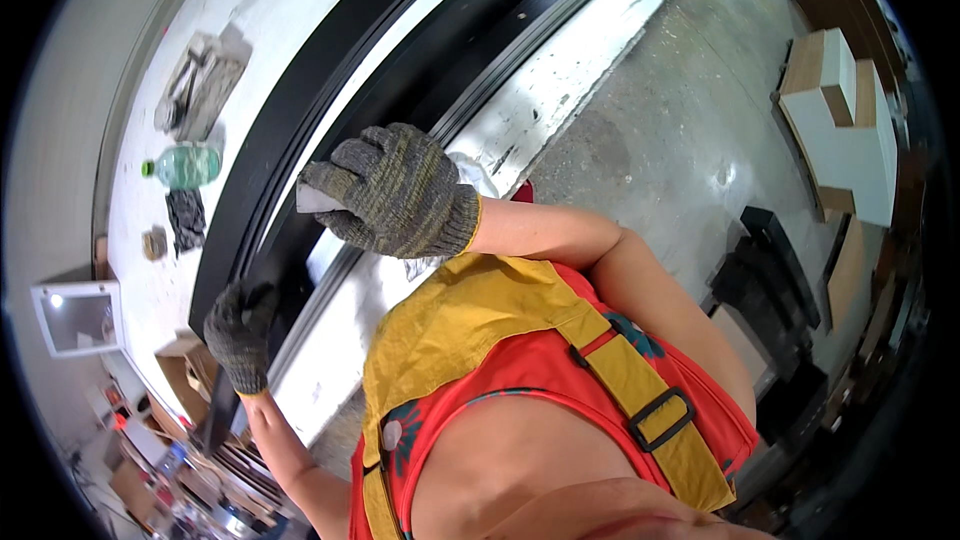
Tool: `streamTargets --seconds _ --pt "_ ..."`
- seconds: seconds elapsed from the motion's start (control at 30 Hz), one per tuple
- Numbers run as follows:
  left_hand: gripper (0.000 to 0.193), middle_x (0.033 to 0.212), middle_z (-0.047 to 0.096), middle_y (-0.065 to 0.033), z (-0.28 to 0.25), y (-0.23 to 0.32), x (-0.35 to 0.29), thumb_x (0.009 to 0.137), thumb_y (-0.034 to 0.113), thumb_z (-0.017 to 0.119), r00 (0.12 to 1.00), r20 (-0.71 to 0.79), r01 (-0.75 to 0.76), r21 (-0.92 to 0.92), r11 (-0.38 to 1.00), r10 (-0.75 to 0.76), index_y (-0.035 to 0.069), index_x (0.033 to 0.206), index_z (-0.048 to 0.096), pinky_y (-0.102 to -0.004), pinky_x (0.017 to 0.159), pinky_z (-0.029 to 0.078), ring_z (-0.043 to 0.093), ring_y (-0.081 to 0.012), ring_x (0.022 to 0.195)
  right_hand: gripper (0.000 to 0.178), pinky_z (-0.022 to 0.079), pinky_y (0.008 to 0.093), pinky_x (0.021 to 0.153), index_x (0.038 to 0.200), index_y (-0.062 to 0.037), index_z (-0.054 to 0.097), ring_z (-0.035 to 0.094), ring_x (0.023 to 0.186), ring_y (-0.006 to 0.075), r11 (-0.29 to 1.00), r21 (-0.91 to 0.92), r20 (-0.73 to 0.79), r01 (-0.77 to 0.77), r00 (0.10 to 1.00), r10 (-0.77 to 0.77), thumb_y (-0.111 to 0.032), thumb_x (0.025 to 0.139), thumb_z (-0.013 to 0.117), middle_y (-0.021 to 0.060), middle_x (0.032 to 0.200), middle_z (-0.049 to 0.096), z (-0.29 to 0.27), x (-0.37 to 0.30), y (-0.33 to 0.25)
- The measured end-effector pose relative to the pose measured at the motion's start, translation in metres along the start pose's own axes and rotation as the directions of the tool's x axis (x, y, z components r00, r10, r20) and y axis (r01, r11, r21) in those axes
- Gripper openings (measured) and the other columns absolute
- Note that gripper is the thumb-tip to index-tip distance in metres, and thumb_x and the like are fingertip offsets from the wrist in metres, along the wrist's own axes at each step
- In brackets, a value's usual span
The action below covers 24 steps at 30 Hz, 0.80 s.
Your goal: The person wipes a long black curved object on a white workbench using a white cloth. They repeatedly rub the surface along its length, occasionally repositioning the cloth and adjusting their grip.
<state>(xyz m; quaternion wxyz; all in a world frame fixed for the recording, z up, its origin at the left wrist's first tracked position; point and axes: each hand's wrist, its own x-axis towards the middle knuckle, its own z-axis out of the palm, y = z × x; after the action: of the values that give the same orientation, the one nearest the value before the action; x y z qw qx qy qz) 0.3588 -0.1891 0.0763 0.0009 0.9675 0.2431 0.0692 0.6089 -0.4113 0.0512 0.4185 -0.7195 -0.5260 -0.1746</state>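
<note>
Two long black boards, smooth and faintly glossy with grooved edges, lie side by side along a white desk (280,20); the wide lens bends their lines. The far board (330,65) and near board (440,65) are separated by a pale strip over much of their length.

The right hand (395,190), in a grey-and-yellow knitted glove with a yellow cuff, is curled, its fingers close together, pinching a pad (316,201). The pad is pale grey, flat and straight-edged, and sits above the near board; contact with the surface cannot be confirmed.

The left hand (238,335), gloved in similar knit, is bent at the near end of the boards. Whether it grips or merely rests cannot be told.

On the desk beyond the far board: a rough, grey, blocky slab (212,80); a translucent green plastic bottle (190,167) lying on its side; a crumpled black wrapper (185,218); and a small brownish lump (154,243), its material unclear. Crumpled clear film (478,176) lies just beside the right hand. The floor (650,120) is stained grey concrete.
</note>
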Motion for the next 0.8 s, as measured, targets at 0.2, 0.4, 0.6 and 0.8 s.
streamTargets --seconds 0.2,0.4,0.6,0.8 --pt "0.038 0.087 0.071 -0.0164 0.001 0.002 0.004 0.072 0.031 0.084 0.999 -0.035 0.006 -0.001 1.000 -0.006 0.004 0.096 0.073 -0.0423 0.074 0.052 0.067 -0.0347 0.079 0.043 0.049 0.0464 0.077 0.110 -0.0115 0.066 0.063 0.085 0.0322 0.986 -0.108 -0.205 -0.126 0.973 0.102 -0.033 0.074 0.075 0.0113 0.096 0.064 -0.021 -0.003 0.049" --pt "0.042 0.089 0.071 -0.0160 0.005 -0.006 -0.005 0.070 0.031 0.087 0.994 -0.101 -0.030 0.070 0.997 0.037 0.003 0.098 0.072 -0.0424 0.074 0.052 0.067 -0.0346 0.080 0.044 0.052 0.0436 0.079 0.110 -0.0092 0.068 0.066 0.088 0.0291 0.950 -0.285 -0.343 -0.125 0.939 0.020 -0.025 0.071 0.081 0.0077 0.099 0.069 -0.068 0.000 0.127" --pt "0.042 0.085 0.070 -0.0149 0.010 -0.014 -0.008 0.068 0.028 0.089 0.990 -0.129 -0.054 -0.023 0.998 0.051 0.003 0.095 0.071 -0.0412 0.073 0.052 0.067 -0.0335 0.079 0.037 0.055 0.0440 0.082 0.104 -0.0077 0.071 0.068 0.092 0.0307 0.884 -0.456 -0.468 -0.107 0.873 -0.136 -0.024 0.073 0.081 0.0082 0.099 0.071 -0.118 0.003 0.233" --pt "0.037 0.084 0.070 -0.0113 0.009 -0.018 -0.014 0.068 0.024 0.089 0.999 -0.033 0.011 -0.125 0.992 -0.015 0.005 0.094 0.071 -0.0399 0.074 0.051 0.065 -0.0305 0.078 0.033 0.056 0.0447 0.080 0.107 -0.0108 0.072 0.068 0.093 0.0353 0.839 -0.428 -0.525 -0.337 0.848 0.073 -0.027 0.079 0.079 0.0111 0.095 0.072 -0.175 0.009 0.317"
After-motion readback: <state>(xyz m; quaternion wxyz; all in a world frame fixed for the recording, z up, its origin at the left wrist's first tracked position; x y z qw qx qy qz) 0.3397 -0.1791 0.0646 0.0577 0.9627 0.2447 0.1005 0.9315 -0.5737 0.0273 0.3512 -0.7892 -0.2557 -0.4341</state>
